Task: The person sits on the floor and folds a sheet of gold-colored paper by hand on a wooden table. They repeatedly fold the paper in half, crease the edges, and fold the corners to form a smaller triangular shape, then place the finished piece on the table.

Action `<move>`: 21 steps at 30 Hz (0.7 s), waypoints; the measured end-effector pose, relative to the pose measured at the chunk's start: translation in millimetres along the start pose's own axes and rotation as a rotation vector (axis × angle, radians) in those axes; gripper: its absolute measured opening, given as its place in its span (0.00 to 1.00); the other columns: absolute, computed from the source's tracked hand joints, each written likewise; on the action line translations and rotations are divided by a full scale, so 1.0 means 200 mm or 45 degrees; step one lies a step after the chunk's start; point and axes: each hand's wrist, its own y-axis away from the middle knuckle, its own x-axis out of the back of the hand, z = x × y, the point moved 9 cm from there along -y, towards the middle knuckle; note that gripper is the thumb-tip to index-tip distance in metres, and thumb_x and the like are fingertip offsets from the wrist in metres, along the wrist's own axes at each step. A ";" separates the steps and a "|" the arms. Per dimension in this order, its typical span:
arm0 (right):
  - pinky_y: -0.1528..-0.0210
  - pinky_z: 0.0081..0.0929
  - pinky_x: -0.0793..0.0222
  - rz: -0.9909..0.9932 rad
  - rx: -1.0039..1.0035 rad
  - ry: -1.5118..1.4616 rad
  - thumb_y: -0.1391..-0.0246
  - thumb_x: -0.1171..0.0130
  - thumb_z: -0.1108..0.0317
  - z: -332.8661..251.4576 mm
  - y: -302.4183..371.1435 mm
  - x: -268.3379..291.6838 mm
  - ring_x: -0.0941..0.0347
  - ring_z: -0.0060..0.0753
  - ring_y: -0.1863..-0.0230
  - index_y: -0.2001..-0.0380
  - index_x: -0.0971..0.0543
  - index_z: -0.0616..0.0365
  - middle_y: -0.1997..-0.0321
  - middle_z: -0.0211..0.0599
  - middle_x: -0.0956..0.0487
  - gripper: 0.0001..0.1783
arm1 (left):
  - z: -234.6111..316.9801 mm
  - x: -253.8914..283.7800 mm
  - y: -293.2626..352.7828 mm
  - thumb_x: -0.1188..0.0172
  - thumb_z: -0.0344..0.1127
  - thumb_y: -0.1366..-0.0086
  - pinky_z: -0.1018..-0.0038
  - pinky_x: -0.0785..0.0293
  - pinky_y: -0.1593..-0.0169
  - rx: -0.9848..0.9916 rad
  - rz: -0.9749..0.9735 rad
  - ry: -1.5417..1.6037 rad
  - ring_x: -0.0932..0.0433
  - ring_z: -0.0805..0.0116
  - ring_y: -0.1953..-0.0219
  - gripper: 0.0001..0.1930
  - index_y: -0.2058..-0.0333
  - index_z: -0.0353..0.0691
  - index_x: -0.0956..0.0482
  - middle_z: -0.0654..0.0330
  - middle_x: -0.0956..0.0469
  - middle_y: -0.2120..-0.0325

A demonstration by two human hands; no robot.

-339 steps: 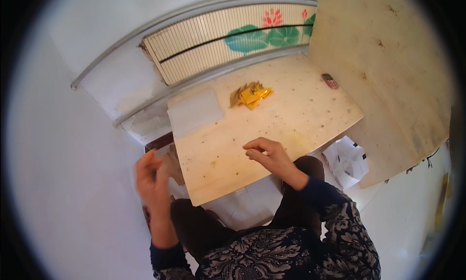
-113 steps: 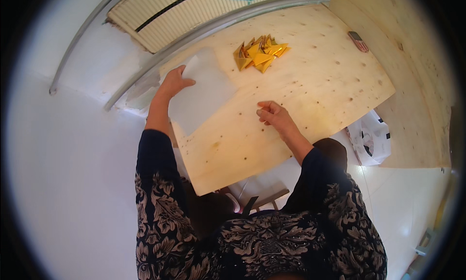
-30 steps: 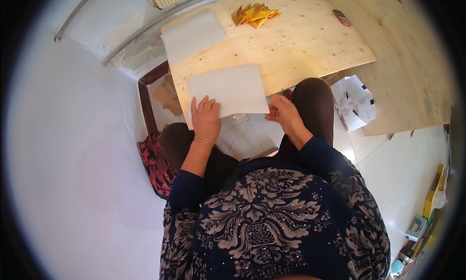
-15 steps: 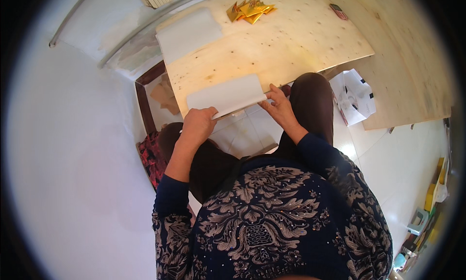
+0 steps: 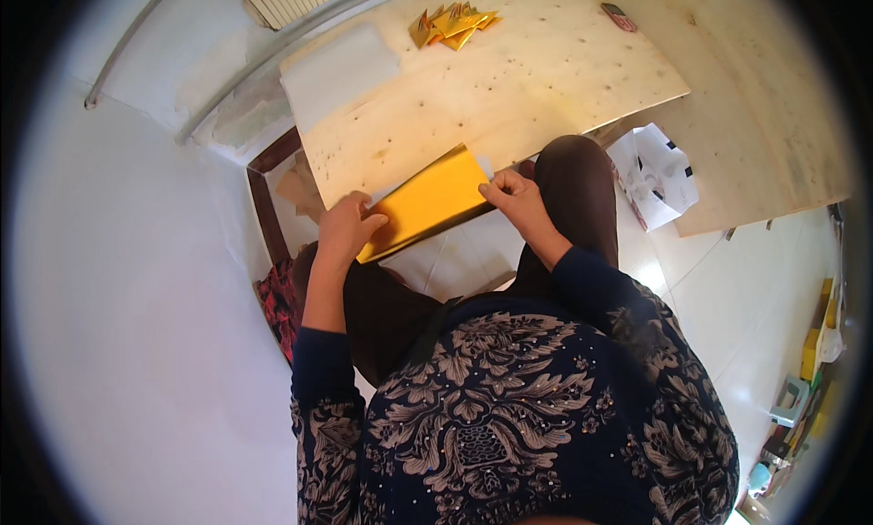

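A gold-yellow sheet of paper (image 5: pixel 427 202) is held lengthwise at the table's near edge, its near side jutting past the wood. My left hand (image 5: pixel 347 227) grips its left end, the thumb lying over the gold face. At the right end, my right hand (image 5: pixel 516 203) pinches the corner between thumb and fingers. A sliver of white paper shows beside that corner; whether it is the sheet's reverse, I cannot tell. Farther back lie several folded gold paper pieces (image 5: pixel 453 23) in a loose pile, and a pale grey-white stack of paper (image 5: pixel 341 70) rests at the far left.
The plywood table (image 5: pixel 536 84) spans the space ahead of my knees. A red mobile phone (image 5: pixel 619 17) lies on it at the far right. A white bag (image 5: pixel 655 177) stands at the right, below the table edge. More plywood (image 5: pixel 755 143) extends beyond it.
The paper between my hands showed a white face before; now its gold-yellow face is up. My left hand has moved slightly left and opened its grip position along the sheet's end.
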 end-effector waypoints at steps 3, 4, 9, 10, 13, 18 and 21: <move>0.65 0.20 0.38 -0.136 0.308 0.076 0.51 0.34 0.72 -0.39 0.11 -0.01 0.33 0.21 0.70 0.80 0.28 0.60 0.72 0.31 0.27 0.12 | 0.23 0.19 0.09 0.27 0.39 0.49 0.66 0.31 0.42 -0.214 0.219 0.277 0.24 0.50 0.48 0.26 0.53 0.37 0.23 0.49 0.22 0.51; 0.64 0.19 0.37 -0.203 0.383 0.098 0.52 0.34 0.73 -0.51 0.16 -0.02 0.32 0.22 0.69 0.80 0.28 0.60 0.70 0.32 0.26 0.12 | 0.33 0.24 0.14 0.27 0.38 0.50 0.66 0.32 0.41 -0.308 0.264 0.439 0.24 0.51 0.47 0.25 0.54 0.38 0.24 0.50 0.22 0.51; 0.62 0.21 0.34 -0.469 0.445 0.159 0.53 0.35 0.75 -0.93 0.35 -0.09 0.29 0.25 0.67 0.78 0.26 0.59 0.70 0.32 0.24 0.08 | 0.65 0.39 0.33 0.26 0.34 0.49 0.68 0.34 0.38 -0.594 0.161 0.947 0.25 0.61 0.46 0.21 0.60 0.39 0.26 0.56 0.22 0.50; 0.62 0.21 0.34 -0.511 0.462 0.173 0.52 0.35 0.75 -0.98 0.38 -0.11 0.29 0.25 0.67 0.77 0.25 0.59 0.70 0.32 0.24 0.08 | 0.67 0.40 0.35 0.26 0.34 0.48 0.68 0.34 0.39 -0.586 0.096 1.137 0.25 0.63 0.46 0.20 0.61 0.39 0.26 0.57 0.22 0.50; 0.61 0.22 0.33 -0.570 0.546 0.202 0.52 0.35 0.75 -1.07 0.42 -0.17 0.28 0.26 0.67 0.75 0.24 0.59 0.69 0.32 0.23 0.06 | 0.68 0.43 0.43 0.30 0.31 0.44 0.73 0.32 0.43 -0.548 -0.012 1.326 0.25 0.71 0.50 0.12 0.64 0.38 0.23 0.59 0.20 0.53; 0.62 0.20 0.33 -0.509 0.679 0.203 0.50 0.36 0.74 -1.10 0.43 -0.18 0.28 0.24 0.67 0.73 0.24 0.59 0.69 0.32 0.24 0.05 | 0.67 0.42 0.50 0.34 0.27 0.41 0.74 0.31 0.45 -0.457 0.016 1.399 0.25 0.70 0.51 0.05 0.66 0.36 0.19 0.57 0.21 0.53; 0.62 0.19 0.33 -0.445 0.497 0.159 0.49 0.38 0.75 -1.02 0.42 -0.12 0.29 0.21 0.66 0.73 0.24 0.60 0.68 0.31 0.24 0.04 | 0.71 0.41 0.50 0.35 0.26 0.41 0.73 0.31 0.45 -0.509 0.086 1.435 0.25 0.68 0.49 0.05 0.66 0.36 0.19 0.56 0.22 0.51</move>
